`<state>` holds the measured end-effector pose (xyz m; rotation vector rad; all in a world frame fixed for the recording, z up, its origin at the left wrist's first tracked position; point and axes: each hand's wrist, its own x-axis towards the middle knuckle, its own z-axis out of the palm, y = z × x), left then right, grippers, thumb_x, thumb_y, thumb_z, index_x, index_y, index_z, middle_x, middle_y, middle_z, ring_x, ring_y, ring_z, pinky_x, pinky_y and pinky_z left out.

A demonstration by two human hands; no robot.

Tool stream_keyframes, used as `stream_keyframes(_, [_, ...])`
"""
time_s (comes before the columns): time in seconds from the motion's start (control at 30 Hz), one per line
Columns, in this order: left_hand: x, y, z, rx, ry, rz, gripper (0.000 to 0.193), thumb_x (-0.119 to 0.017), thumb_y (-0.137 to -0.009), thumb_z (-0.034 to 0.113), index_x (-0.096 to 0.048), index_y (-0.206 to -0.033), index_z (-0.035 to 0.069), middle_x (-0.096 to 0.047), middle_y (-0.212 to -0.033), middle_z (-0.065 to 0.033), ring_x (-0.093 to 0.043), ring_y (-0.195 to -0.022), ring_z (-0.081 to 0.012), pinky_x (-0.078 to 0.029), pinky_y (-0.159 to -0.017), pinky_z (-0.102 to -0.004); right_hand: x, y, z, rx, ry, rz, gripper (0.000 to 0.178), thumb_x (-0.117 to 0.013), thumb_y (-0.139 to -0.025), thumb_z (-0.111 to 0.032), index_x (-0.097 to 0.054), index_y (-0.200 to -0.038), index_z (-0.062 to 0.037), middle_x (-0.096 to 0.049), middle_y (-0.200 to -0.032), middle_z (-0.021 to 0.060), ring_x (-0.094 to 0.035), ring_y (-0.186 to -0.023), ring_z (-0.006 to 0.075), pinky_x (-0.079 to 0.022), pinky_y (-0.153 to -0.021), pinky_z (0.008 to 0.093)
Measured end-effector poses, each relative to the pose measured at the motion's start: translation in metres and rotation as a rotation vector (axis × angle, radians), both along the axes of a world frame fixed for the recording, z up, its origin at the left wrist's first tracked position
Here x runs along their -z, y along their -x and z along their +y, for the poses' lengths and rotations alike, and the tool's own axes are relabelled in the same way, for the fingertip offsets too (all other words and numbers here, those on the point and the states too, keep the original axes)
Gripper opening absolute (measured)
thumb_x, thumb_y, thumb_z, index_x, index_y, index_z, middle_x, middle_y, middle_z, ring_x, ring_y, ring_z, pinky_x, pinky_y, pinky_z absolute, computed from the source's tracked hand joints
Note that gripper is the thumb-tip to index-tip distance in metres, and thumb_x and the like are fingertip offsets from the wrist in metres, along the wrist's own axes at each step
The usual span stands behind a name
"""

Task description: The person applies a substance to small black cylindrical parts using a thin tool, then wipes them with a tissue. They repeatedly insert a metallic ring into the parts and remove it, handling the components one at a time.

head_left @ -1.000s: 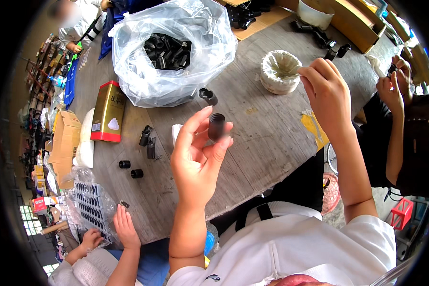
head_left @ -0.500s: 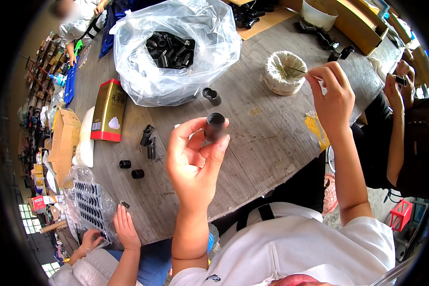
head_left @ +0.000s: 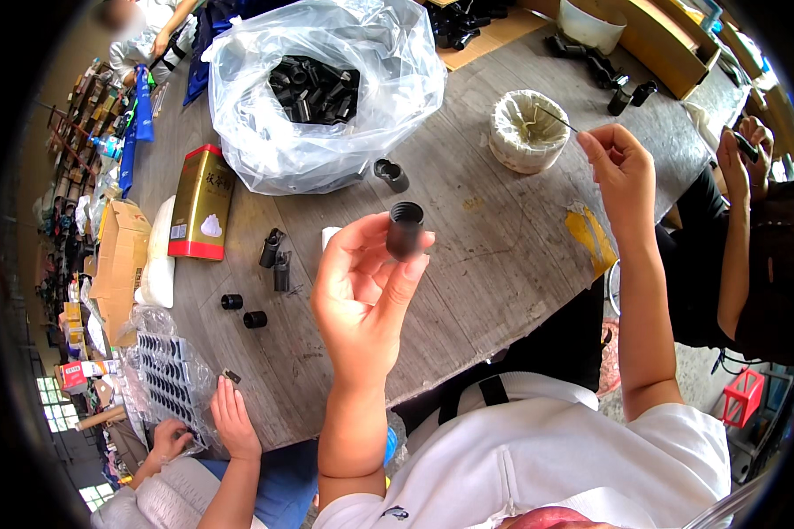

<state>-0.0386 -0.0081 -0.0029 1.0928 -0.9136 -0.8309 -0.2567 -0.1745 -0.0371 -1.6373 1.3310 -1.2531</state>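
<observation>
Between the thumb and fingers of my left hand (head_left: 359, 304) is a black threaded cap (head_left: 405, 231), its open end up and threads showing inside. My right hand (head_left: 625, 176) pinches a thin dark rod (head_left: 556, 119), which slants over the rim of a small white tub (head_left: 528, 161). That tub has a cloudy lining and yellowish paste inside. Just beyond my left hand stands a black cylindrical part (head_left: 392, 175) with a notched rim. A large clear plastic bag (head_left: 256, 150) full of black parts (head_left: 313, 91) sits behind it.
A gold-and-red tin (head_left: 201, 204) stands at left, with black fittings (head_left: 281, 271) and short black rings (head_left: 255, 319) nearer. A co-worker's hands (head_left: 235, 423) are by a sheet of black pieces (head_left: 166, 379). Another person's hands (head_left: 743, 159) hold a black part at right.
My right hand has drawn slightly right, and the rod's tip has risen toward the tub's rim. My left hand has shifted a little right and up with the cap.
</observation>
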Motion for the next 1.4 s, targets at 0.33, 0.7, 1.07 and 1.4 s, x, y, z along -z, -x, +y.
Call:
stream_keyframes(0.33, [0.002, -0.002, 0.001, 0.016, -0.014, 0.013, 0.033, -0.067, -0.079, -0.004, -0.052, -0.109, -0.003, -0.06, -0.098, -0.0075, -0.06, -0.09, -0.0127, -0.049, -0.08, -0.0256, 0.003, -0.002, -0.001, 0.004, 0.099, 0.016, 0.012, -0.071, -0.078, -0.009, -0.062, -0.075, -0.0017, -0.05, -0.063, -0.0066, -0.034, -0.057, 0.0018, -0.029, -0.05, 0.0188])
stream_keyframes(0.7, [0.0, -0.001, 0.002, 0.046, 0.004, 0.018, 0.032, -0.067, -0.08, -0.001, -0.052, -0.109, -0.003, -0.061, -0.097, -0.008, -0.06, -0.088, -0.0126, -0.048, -0.079, -0.0263, -0.005, 0.0, -0.001, 0.01, 0.008, 0.13, 0.022, -0.066, -0.085, -0.02, -0.063, -0.078, -0.0001, -0.053, -0.064, -0.0032, -0.037, -0.057, 0.0033, -0.031, -0.05, 0.0209])
stream_keyframes(1.07, [0.0, -0.001, 0.003, 0.05, 0.0, 0.015, 0.032, -0.068, -0.08, 0.0, -0.053, -0.108, -0.003, -0.06, -0.097, -0.0078, -0.059, -0.085, -0.0117, -0.049, -0.077, -0.0256, 0.0, -0.004, -0.002, -0.02, 0.1, -0.01, 0.01, -0.07, -0.08, -0.009, -0.062, -0.082, -0.0022, -0.052, -0.069, -0.0071, -0.033, -0.06, 0.0007, -0.028, -0.051, 0.0173])
stream_keyframes(1.4, [-0.002, 0.001, 0.003, 0.063, 0.005, 0.046, 0.032, -0.067, -0.081, 0.002, -0.052, -0.109, -0.003, -0.06, -0.098, -0.0088, -0.06, -0.086, -0.0128, -0.049, -0.079, -0.0266, -0.006, -0.001, -0.001, -0.03, -0.102, 0.032, 0.02, -0.067, -0.085, -0.02, -0.063, -0.08, -0.0007, -0.047, -0.062, -0.0069, -0.034, -0.056, 0.001, -0.028, -0.049, 0.0184])
